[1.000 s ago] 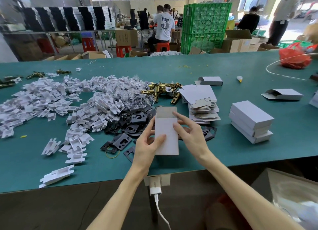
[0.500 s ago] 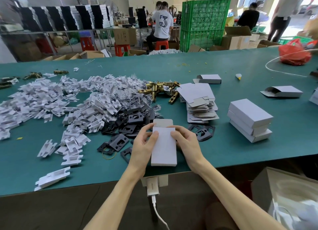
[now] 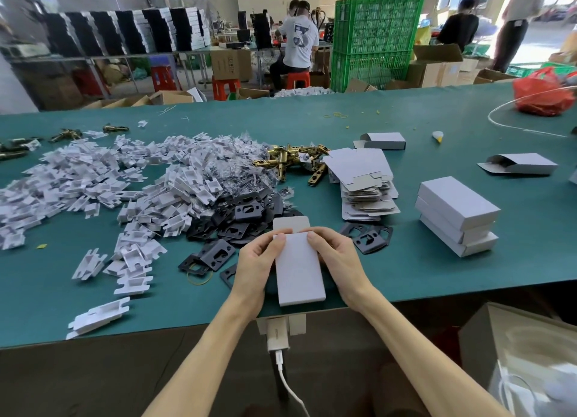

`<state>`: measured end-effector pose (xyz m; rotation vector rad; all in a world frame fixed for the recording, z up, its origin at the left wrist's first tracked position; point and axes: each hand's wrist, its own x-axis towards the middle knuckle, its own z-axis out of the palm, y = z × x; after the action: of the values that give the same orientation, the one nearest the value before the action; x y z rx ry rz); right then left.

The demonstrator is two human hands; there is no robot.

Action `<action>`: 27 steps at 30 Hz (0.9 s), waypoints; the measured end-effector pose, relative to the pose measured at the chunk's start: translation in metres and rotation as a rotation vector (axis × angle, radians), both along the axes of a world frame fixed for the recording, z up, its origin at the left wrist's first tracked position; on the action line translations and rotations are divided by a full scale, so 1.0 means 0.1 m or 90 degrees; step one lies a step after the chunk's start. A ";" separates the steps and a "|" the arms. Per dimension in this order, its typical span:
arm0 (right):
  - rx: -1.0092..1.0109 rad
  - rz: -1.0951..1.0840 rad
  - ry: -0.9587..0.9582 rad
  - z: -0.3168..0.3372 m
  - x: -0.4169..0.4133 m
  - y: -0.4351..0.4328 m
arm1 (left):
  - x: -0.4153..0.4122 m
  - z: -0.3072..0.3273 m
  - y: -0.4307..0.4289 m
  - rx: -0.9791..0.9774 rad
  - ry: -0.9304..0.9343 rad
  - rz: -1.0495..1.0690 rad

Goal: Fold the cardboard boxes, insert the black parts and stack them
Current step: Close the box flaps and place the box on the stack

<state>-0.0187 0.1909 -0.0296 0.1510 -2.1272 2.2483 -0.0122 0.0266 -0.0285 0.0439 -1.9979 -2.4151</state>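
Observation:
A white cardboard box [image 3: 299,271] lies lengthwise near the table's front edge, its far flap [image 3: 291,223] still standing out. My left hand [image 3: 257,265] grips its left side, thumb on the top far corner. My right hand [image 3: 338,260] grips the right side, thumb on the far edge. Black plate parts [image 3: 237,220] lie heaped just beyond the box, a few more [image 3: 368,237] to its right. A pile of flat box blanks [image 3: 363,182] sits beyond on the right. Three folded boxes [image 3: 457,213] are stacked further right.
A big heap of white plastic inserts [image 3: 103,185] covers the left of the green table [image 3: 406,270]. Brass latch parts [image 3: 290,160] lie behind the black plates. Two loose boxes [image 3: 382,140] [image 3: 521,163] and a red bag [image 3: 541,95] sit far right. People work beyond the table.
The box came down from a raised, tilted hold to lying flat by the table edge. Both hands shifted to its far end, thumbs moving onto the top near the flap.

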 end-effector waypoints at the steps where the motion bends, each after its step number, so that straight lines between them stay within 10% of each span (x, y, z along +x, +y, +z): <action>1: 0.001 -0.002 -0.002 0.00 0.00 0.00 | 0.00 0.00 0.00 0.006 -0.007 -0.001; 27: -0.004 0.015 0.022 0.04 0.02 0.01 | -0.01 -0.03 -0.03 0.019 0.070 -0.042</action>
<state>-0.0168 0.1920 -0.0261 0.2139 -2.1120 2.2478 -0.0134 0.0241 -0.0317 -0.1521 -1.9478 -2.4273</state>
